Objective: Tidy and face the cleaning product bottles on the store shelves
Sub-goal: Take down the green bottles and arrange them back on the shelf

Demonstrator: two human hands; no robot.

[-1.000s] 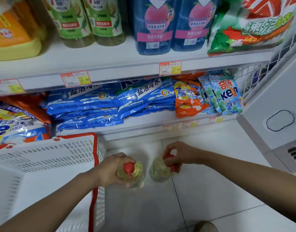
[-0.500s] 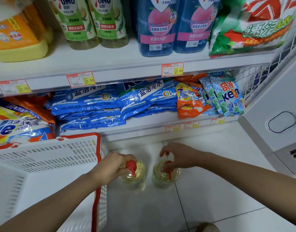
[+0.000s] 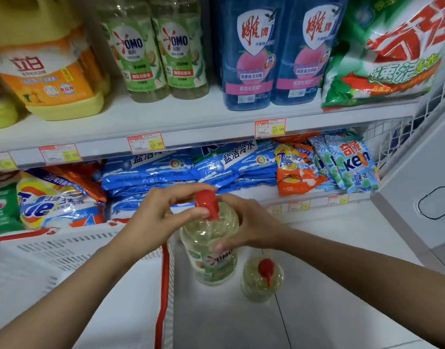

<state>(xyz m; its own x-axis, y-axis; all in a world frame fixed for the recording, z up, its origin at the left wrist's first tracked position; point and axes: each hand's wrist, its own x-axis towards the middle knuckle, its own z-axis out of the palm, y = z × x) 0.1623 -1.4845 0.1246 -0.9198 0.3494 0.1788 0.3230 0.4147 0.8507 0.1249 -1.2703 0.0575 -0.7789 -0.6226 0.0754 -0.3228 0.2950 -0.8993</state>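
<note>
Raised now, OMO bottle [image 3: 208,238]: left hand [image 3: 161,217] pinches cap [image 3: 206,202], right hand [image 3: 249,227] clasps its shoulder.

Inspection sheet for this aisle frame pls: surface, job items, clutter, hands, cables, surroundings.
Surface: pale tiled floor; white upper shelf above it.
Job's things: held bottle, red cap, upright, label toward camera; second bottle stands on the floor to its right; two matching bottles faced on the upper shelf.
Clutter: white basket with red rim, at left.
Grippers: left hand pinches the held bottle's cap; right hand wraps its shoulder.
Cables: nothing seen.
Surroundings: blue bottles, yellow jug on upper shelf; bags on lower shelf; white cabinet at right.
</note>
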